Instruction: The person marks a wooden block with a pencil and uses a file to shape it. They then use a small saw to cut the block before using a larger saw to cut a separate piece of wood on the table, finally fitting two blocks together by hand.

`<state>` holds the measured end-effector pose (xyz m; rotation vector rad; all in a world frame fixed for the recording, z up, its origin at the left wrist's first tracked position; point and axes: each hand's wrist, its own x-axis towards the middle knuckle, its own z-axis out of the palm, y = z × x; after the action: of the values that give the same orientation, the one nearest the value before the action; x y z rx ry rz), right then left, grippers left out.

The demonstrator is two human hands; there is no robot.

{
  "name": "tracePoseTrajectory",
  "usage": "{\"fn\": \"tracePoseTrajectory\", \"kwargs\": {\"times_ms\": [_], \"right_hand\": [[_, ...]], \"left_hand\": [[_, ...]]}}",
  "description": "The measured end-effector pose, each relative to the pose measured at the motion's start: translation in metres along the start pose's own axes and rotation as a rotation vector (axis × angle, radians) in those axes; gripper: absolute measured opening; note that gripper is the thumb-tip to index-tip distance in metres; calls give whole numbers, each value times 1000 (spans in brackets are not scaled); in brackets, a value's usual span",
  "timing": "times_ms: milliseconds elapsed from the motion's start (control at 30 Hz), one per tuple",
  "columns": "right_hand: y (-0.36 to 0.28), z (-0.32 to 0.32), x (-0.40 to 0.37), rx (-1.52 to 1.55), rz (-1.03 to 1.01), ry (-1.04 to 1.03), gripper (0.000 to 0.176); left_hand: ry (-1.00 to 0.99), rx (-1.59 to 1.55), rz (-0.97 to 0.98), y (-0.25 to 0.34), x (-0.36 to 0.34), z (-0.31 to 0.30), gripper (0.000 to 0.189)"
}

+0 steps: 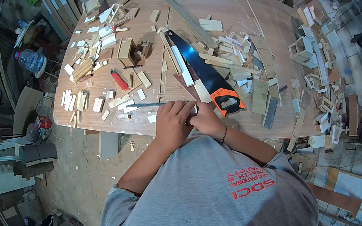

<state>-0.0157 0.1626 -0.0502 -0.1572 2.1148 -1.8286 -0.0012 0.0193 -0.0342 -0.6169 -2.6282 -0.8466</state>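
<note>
Brown wood-toned tabletop [109, 92] fills the space in front of the person, whose two hands meet at its near edge. Fingers curled, the left hand [173, 119] and the right hand [207, 120] are together, with a small pale piece [195, 109] showing between them; the fingers hide most of it, so how firmly each hand grips cannot be told. A thin bluish-green stick [143, 105] lies with one end at the left hand's fingers and the other pointing left; whether it is held is unclear. Beyond the right hand and slightly to its right, a handsaw [202, 66] lies flat, its orange and black handle nearest the person. Alongside the blade's left side runs a white strip [182, 66]. Farther left are a red-handled tool [119, 80] and, beyond that, a small open wooden box [126, 53]. Loose wood offcuts [83, 69] are scattered on the left, while more scraps [232, 53] are piled right of the saw.
</note>
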Motion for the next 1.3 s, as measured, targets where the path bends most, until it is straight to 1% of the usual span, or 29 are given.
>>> {"fn": "tracePoseTrajectory", "kwargs": {"times_ms": [233, 300, 433, 500, 600, 733, 800, 833, 900, 933, 1033, 1100, 1233, 1300], "right_hand": [[5, 0, 1, 0, -55, -11, 30], [8, -1, 1, 32, -130, -29, 29], [4, -6, -1, -18, -126, -40, 29], [6, -3, -1, -29, -198, 32, 29], [10, 1, 0, -16, -249, 72, 29], [8, -2, 0, -46, -210, 52, 30], [1, -3, -1, 11, -185, 39, 22], [1, -6, -2, 11, -185, 39, 22], [1, -11, -3, -50, -141, 30, 16], [-2, -12, -4, -49, -139, 29, 16], [-11, -14, -7, -78, -146, 37, 19], [-9, -13, -6, -25, -235, 79, 20], [-10, -17, -7, -61, -249, 61, 21], [-13, -19, -8, 34, -225, 22, 16]], "left_hand": [[11, -20, 6, -1, -1, 0, 52], [39, -20, 11, -1, 1, -4, 52], [51, -4, 19, 2, 3, -6, 51], [62, -17, 58, 2, 3, -5, 51], [50, -9, 65, 2, 4, -4, 51], [58, -8, 70, 4, 5, -4, 52], [70, -28, 69, 3, 6, -5, 53], [70, -27, 69, 3, 6, -5, 53], [65, -22, 22, 1, 5, -8, 51], [64, -23, 20, 2, 5, -9, 51], [51, -37, 21, 2, 7, -12, 51], [79, -34, 26, -1, 7, -10, 56], [59, -64, 7, -1, 7, -12, 58], [66, -93, -37, -2, 7, -13, 58]]}}
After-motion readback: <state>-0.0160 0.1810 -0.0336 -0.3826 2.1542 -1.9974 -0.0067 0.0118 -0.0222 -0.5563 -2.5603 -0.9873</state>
